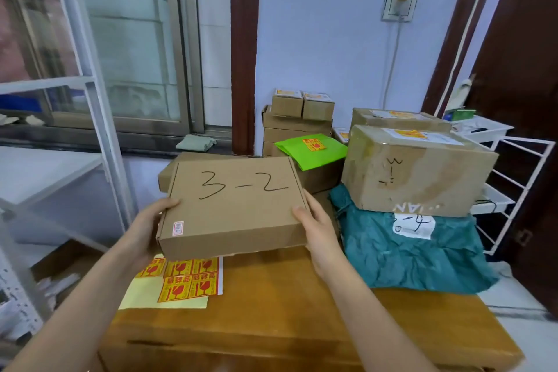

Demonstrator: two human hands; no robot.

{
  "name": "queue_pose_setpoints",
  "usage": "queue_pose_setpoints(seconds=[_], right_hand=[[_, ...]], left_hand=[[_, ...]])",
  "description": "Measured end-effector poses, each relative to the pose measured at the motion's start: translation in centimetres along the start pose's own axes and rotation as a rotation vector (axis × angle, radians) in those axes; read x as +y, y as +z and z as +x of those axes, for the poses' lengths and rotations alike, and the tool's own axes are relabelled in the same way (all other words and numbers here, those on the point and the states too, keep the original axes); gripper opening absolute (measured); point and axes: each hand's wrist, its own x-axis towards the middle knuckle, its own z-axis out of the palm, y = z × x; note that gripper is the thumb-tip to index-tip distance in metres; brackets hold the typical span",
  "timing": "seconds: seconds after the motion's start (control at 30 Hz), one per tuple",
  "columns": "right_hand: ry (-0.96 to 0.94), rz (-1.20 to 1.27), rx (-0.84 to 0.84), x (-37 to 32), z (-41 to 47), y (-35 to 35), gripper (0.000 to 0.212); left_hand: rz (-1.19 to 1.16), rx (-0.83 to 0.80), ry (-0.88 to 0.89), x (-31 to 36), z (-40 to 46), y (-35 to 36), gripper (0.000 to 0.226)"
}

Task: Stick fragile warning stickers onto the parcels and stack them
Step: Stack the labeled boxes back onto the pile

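A flat, rectangular box (232, 205) of plain brown corrugated cardboard, with "3-2" hand-drawn in black marker on its lid and a small red-and-white label on its near left corner, is held between both hands above the far part of a wooden table (271, 320) with a smooth, glossy orange-brown top. The left hand (148, 228) grips the box's near left corner, thumb on the lid and fingers hidden beneath; the right hand (315, 226) clasps its near right corner the same way, so the hands sit well apart with the box spanning the gap. Just below the box's near edge, partly covered by it, lies a sticker sheet (187, 279) on the table: glossy red-and-yellow square stickers on pale yellow backing paper. Right of the box slumps a crinkled teal plastic mailer (416, 254) with a white label, and a taped, scuffed carton (413, 172) rests on it. Behind the box's far right corner a bright green bag (311, 149) already bears a sticker, beside further small brown cartons (302, 106) stacked against the wall.
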Motion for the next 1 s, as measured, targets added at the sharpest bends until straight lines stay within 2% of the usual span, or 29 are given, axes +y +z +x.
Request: queue_pose_setpoints(seconds=[0.3, 0.57, 0.83, 1.0], right_hand=[[0.06, -0.03, -0.027, -0.4, 0.1, -1.6, 0.04], [0.076, -0.109, 0.042, -0.5, -1.0, -2.5, 0.032], [0.078, -0.141, 0.275, -0.5, -1.5, -5.0, 0.021], [0.073, -0.16, 0.277, -0.6, 0.2, -4.7, 0.018]], left_hand=[[-0.001, -0.047, 0.02, -0.4, -0.9, 1.0, 0.058], [-0.024, -0.02, -0.006, -1.7, -1.8, 2.5, 0.022], [0.023, -0.065, -0.06, -2.8, -1.0, 6.3, 0.028], [-0.046, -0.055, -0.02, -2.0, 0.9, 7.0, 0.028]])
